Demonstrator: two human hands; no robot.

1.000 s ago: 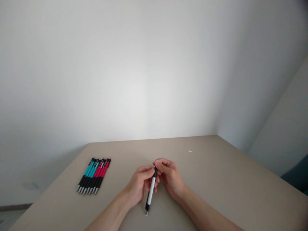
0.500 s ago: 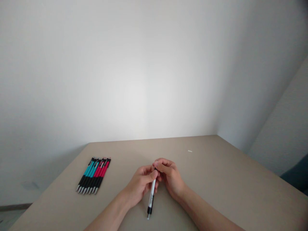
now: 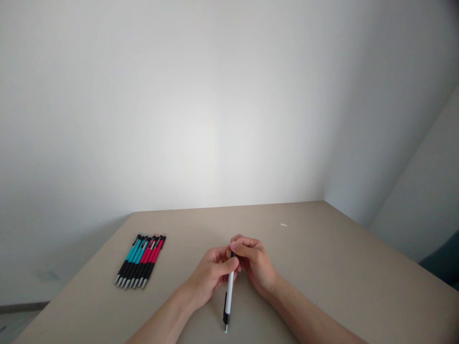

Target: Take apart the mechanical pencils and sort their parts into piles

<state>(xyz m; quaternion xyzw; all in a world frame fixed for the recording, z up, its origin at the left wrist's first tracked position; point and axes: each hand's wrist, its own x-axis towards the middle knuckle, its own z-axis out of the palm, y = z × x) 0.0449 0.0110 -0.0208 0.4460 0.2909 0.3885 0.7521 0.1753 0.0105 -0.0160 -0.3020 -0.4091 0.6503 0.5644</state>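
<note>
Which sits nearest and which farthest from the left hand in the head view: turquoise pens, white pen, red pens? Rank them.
1. White pen: in the left hand's grip.
2. Red pens: left of the hand, the row's right half.
3. Turquoise pens: same row, farther left.

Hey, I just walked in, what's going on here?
A person's left hand and right hand both hold a white-and-black pen, the left on the barrel, the right at the far end. Its clip end points toward the person. Blue and red pens lie in a row to the left on the table; a small white piece lies at back right.
</note>
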